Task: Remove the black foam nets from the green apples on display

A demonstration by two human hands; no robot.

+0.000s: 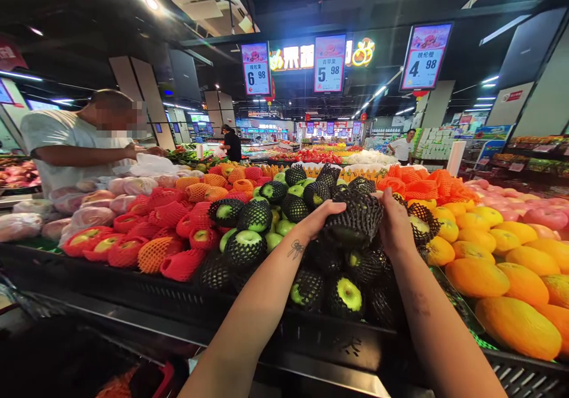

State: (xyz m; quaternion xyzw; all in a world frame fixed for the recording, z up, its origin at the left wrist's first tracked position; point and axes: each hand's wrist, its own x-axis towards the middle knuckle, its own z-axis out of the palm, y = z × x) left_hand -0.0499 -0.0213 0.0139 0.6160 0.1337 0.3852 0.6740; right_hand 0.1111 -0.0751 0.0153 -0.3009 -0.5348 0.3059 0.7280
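Both of my hands grip an apple in a black foam net [353, 220], raised over the front of the fruit display. My left hand [323, 215] presses the net from the left with the thumb on top. On the other side my right hand [395, 223] closes on it, thumb up. The net hides most of the skin, and the undersides of my fingers are out of sight. Below and around lie green apples [348, 294] in the same black nets. More netted green apples [249, 247] are heaped to the left of my left hand.
Red-netted apples [171, 214] lie left, oranges [518, 282] right, with pink apples [544, 215] behind. A black crate rim [133, 282] runs along the front. Price signs [329, 63] hang overhead. A person [80, 143] stands at the left end; two more are farther back.
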